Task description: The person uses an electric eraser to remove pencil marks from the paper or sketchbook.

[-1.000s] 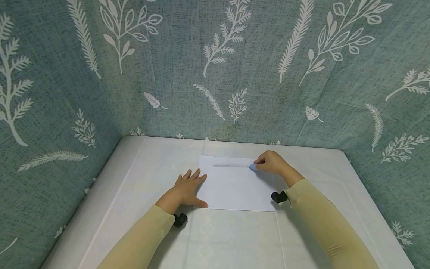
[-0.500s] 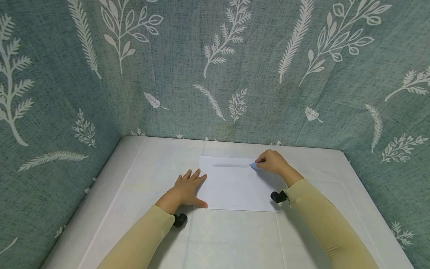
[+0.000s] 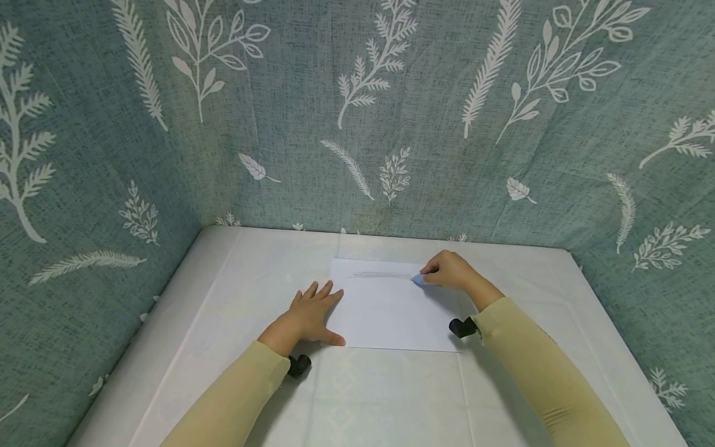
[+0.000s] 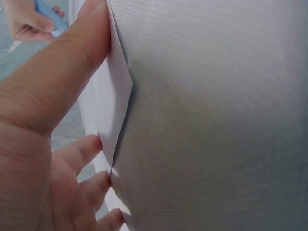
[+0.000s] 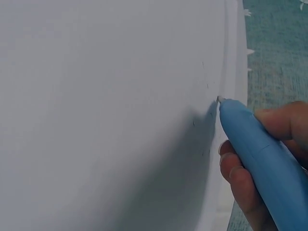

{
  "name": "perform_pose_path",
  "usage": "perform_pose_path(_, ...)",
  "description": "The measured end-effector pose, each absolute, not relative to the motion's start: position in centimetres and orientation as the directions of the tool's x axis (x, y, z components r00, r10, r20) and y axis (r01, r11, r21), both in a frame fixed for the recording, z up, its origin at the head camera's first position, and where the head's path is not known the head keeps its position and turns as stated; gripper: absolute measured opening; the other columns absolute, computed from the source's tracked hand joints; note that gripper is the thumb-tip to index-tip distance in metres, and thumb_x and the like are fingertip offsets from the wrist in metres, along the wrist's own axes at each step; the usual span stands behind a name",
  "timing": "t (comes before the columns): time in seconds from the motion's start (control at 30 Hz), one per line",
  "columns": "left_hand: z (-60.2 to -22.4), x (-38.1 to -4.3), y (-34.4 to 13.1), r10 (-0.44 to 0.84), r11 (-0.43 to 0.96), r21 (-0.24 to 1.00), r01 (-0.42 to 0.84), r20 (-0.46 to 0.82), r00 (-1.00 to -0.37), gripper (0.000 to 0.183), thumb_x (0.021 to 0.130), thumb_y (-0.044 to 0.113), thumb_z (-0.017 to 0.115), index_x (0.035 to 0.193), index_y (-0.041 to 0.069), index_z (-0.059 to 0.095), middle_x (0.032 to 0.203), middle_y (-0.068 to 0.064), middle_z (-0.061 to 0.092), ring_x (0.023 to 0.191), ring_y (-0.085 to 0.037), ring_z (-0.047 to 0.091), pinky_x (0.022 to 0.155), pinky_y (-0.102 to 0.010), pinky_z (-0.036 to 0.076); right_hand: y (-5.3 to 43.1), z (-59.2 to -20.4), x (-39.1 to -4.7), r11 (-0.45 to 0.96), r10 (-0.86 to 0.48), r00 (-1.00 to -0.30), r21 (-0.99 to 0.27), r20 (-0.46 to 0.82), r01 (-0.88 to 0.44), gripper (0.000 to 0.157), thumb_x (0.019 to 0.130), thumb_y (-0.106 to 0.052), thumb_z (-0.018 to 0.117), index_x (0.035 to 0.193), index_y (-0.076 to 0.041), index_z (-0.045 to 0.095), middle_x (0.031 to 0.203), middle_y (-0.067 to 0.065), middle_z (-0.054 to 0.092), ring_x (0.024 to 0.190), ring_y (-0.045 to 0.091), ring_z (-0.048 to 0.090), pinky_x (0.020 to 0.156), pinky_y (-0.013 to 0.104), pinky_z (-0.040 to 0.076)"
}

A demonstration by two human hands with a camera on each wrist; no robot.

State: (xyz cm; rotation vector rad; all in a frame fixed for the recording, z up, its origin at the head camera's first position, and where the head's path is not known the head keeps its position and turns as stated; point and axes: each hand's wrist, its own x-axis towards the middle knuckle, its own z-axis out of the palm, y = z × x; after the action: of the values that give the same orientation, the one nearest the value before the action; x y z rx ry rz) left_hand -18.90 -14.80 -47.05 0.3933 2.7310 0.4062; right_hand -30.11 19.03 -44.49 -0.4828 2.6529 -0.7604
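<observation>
A sheet of white paper lies on the table, with thin grey lines running across its upper part. My left hand rests with spread fingers over the sheet's left edge; its thumb presses near the lower left corner. In the left wrist view, that corner stands slightly off the cloth between thumb and fingers. My right hand pinches a thick blue pen between thumb and fingers. Its pale, narrow tip is right at the paper, by the right end of the lines.
A white cloth covers the table. Green fabric with white leaf prints hangs behind and on both sides. Small black devices sit at the left cuff and the right cuff.
The right hand and pen shift slightly right and away from me, then back left and a little nearer. The left hand and paper stay in place.
</observation>
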Motion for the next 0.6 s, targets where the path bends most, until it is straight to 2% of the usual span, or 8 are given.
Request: perform_pose_path(0.6,-47.16,-18.98,-14.74,0.318,0.918,0.336,0.213,-0.299,-0.899,0.114,0.067,0.062,0.085,0.159,0.018,0.033,0.166,-0.013,0.015,0.151,-0.044,0.006,0.116,-0.066,0.009,19.07,-44.38,-30.01,0.821,-0.321,-0.926,-0.545,-0.200,-0.167,0.022,0.092,-0.016,0.071,0.109,-0.004,0.077,0.097,0.007,0.075,0.071,0.014,0.065,0.065,0.030,0.054)
